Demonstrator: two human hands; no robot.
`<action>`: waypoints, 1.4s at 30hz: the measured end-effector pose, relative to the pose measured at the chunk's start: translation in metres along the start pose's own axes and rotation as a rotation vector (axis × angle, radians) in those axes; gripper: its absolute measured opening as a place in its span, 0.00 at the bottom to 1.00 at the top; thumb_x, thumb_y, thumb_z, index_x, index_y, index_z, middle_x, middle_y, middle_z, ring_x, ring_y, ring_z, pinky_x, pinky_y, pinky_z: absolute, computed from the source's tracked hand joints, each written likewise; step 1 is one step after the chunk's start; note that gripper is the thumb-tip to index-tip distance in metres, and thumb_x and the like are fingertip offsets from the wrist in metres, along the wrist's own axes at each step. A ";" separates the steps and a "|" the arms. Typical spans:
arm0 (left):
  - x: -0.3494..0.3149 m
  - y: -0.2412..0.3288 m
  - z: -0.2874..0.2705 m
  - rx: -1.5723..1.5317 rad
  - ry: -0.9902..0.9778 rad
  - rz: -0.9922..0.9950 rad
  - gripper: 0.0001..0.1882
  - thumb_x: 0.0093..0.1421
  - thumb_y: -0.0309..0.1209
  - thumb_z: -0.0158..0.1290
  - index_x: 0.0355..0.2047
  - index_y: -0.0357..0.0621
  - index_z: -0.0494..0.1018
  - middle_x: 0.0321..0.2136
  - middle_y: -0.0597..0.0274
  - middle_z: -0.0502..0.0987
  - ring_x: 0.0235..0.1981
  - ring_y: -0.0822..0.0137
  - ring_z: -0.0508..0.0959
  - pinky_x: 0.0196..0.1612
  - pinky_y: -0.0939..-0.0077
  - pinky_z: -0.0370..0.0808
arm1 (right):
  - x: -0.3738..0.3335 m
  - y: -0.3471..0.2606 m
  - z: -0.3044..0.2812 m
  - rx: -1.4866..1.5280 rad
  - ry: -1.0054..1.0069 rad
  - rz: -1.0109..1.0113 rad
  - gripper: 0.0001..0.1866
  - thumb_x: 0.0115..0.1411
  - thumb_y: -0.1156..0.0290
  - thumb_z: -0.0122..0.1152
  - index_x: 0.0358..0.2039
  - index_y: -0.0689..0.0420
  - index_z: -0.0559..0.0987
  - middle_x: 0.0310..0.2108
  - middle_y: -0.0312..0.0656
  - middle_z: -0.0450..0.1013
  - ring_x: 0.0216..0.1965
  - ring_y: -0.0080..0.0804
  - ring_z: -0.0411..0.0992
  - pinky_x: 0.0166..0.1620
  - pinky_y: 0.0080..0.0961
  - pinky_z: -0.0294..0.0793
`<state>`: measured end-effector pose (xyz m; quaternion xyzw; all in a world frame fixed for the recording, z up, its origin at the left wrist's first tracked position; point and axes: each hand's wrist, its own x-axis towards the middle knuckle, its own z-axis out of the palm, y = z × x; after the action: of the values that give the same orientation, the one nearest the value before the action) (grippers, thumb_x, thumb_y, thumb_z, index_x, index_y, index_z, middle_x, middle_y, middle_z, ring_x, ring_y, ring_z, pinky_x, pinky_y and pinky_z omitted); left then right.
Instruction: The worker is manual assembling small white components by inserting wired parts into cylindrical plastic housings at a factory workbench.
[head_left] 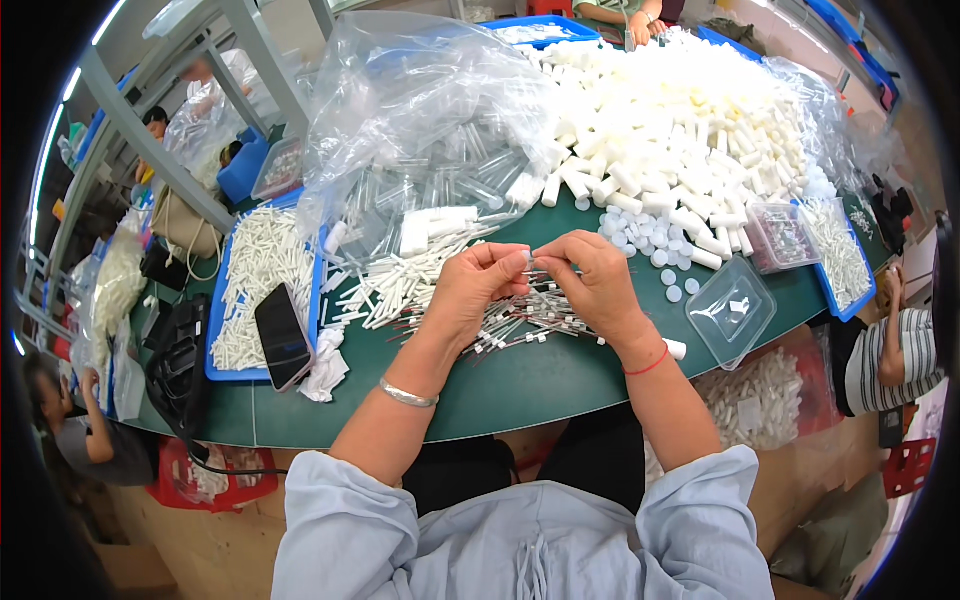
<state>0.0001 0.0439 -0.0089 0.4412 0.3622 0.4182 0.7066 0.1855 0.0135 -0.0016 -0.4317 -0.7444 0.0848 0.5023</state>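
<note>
Both hands meet mid-frame over a green surface (520,385). The left hand (470,290) and right hand (598,285) pinch a small clear plastic tube (530,259) between closed fingers, wrists bent inward. Under them lies a scatter of thin sticks (520,318). A heap of matte white cylinders (680,140) fills the upper right; a crinkly clear bag (420,110) sits upper middle.

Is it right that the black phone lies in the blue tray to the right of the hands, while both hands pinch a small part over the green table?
Not quite. The head view shows the black phone on the blue tray to the left of the hands, not the right. The left hand and right hand do pinch a small part over the green table.
</note>
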 end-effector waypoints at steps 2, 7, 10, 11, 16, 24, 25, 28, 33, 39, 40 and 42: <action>-0.001 -0.002 0.004 -0.012 0.009 0.026 0.14 0.59 0.30 0.61 0.42 0.33 0.76 0.32 0.62 0.79 0.29 0.75 0.78 0.37 0.83 0.78 | -0.002 -0.002 0.003 0.029 0.011 0.067 0.03 0.55 0.77 0.64 0.32 0.61 0.81 0.25 0.39 0.75 0.26 0.28 0.72 0.31 0.23 0.71; -0.005 -0.005 0.019 0.263 0.084 0.265 0.10 0.58 0.25 0.60 0.40 0.32 0.77 0.31 0.61 0.79 0.31 0.75 0.80 0.36 0.83 0.78 | -0.003 -0.004 -0.001 0.299 -0.044 0.449 0.05 0.57 0.73 0.64 0.30 0.62 0.81 0.22 0.37 0.75 0.24 0.21 0.69 0.28 0.21 0.67; -0.006 -0.007 0.017 0.327 0.076 0.375 0.10 0.58 0.24 0.60 0.39 0.34 0.77 0.31 0.60 0.79 0.31 0.75 0.80 0.36 0.83 0.77 | 0.002 -0.003 -0.004 0.480 -0.115 0.597 0.07 0.58 0.72 0.63 0.30 0.64 0.81 0.23 0.34 0.75 0.24 0.15 0.66 0.28 0.18 0.66; -0.005 -0.008 0.016 0.327 0.076 0.378 0.10 0.58 0.24 0.60 0.39 0.34 0.77 0.31 0.60 0.79 0.31 0.75 0.80 0.36 0.83 0.77 | 0.002 -0.001 -0.004 0.545 -0.124 0.633 0.08 0.59 0.72 0.64 0.30 0.64 0.81 0.24 0.34 0.76 0.26 0.16 0.68 0.30 0.16 0.67; 0.005 -0.003 0.012 0.444 0.053 0.399 0.09 0.60 0.27 0.59 0.39 0.36 0.78 0.32 0.62 0.80 0.33 0.76 0.78 0.35 0.81 0.75 | 0.005 0.001 -0.006 0.688 -0.107 0.705 0.08 0.59 0.71 0.65 0.32 0.65 0.80 0.28 0.36 0.77 0.29 0.17 0.71 0.34 0.14 0.69; 0.076 0.035 -0.026 1.305 0.241 0.941 0.10 0.56 0.25 0.56 0.39 0.40 0.78 0.37 0.54 0.79 0.40 0.55 0.77 0.44 0.65 0.74 | 0.011 0.005 -0.019 0.685 0.163 0.665 0.08 0.59 0.71 0.63 0.32 0.62 0.77 0.33 0.43 0.79 0.32 0.24 0.75 0.39 0.20 0.73; 0.089 0.033 -0.045 1.509 0.149 0.939 0.11 0.56 0.25 0.56 0.40 0.42 0.77 0.39 0.54 0.78 0.41 0.53 0.76 0.46 0.64 0.73 | 0.013 0.005 -0.017 0.695 0.158 0.659 0.08 0.59 0.71 0.63 0.32 0.62 0.77 0.33 0.43 0.79 0.32 0.24 0.75 0.39 0.20 0.73; 0.113 0.039 -0.059 1.721 -0.012 0.913 0.11 0.55 0.24 0.55 0.40 0.44 0.77 0.42 0.54 0.77 0.43 0.52 0.75 0.48 0.62 0.72 | 0.015 0.006 -0.026 0.768 0.303 0.630 0.10 0.62 0.68 0.61 0.34 0.63 0.76 0.34 0.45 0.78 0.31 0.24 0.75 0.37 0.20 0.73; 0.114 0.041 -0.034 1.560 0.064 0.972 0.06 0.53 0.24 0.53 0.33 0.43 0.75 0.32 0.53 0.76 0.38 0.50 0.76 0.42 0.58 0.74 | 0.013 0.025 -0.036 0.907 0.560 0.601 0.12 0.62 0.63 0.62 0.34 0.60 0.75 0.30 0.40 0.77 0.27 0.21 0.72 0.35 0.19 0.73; 0.092 0.025 0.049 1.339 0.006 0.883 0.05 0.55 0.29 0.54 0.32 0.45 0.75 0.29 0.53 0.76 0.32 0.50 0.78 0.34 0.58 0.75 | 0.016 0.020 -0.044 0.958 0.686 0.594 0.12 0.63 0.63 0.62 0.35 0.58 0.74 0.34 0.44 0.79 0.32 0.24 0.77 0.33 0.18 0.73; 0.092 0.022 0.061 1.355 -0.134 0.895 0.06 0.54 0.29 0.55 0.33 0.44 0.75 0.31 0.53 0.77 0.31 0.52 0.79 0.33 0.61 0.75 | 0.015 0.023 -0.044 0.963 0.687 0.584 0.11 0.64 0.64 0.62 0.34 0.59 0.74 0.37 0.47 0.79 0.34 0.27 0.79 0.34 0.20 0.75; 0.094 0.007 0.078 1.322 -0.346 0.867 0.07 0.54 0.29 0.57 0.33 0.43 0.76 0.33 0.54 0.79 0.31 0.53 0.80 0.33 0.63 0.76 | 0.015 0.025 -0.046 1.012 0.689 0.556 0.11 0.64 0.64 0.61 0.34 0.60 0.74 0.37 0.47 0.79 0.33 0.28 0.79 0.35 0.21 0.75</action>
<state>0.1035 0.1066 0.0112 0.9273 0.2168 0.2804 0.1208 0.2355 0.0256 0.0165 -0.3211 -0.2713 0.4068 0.8110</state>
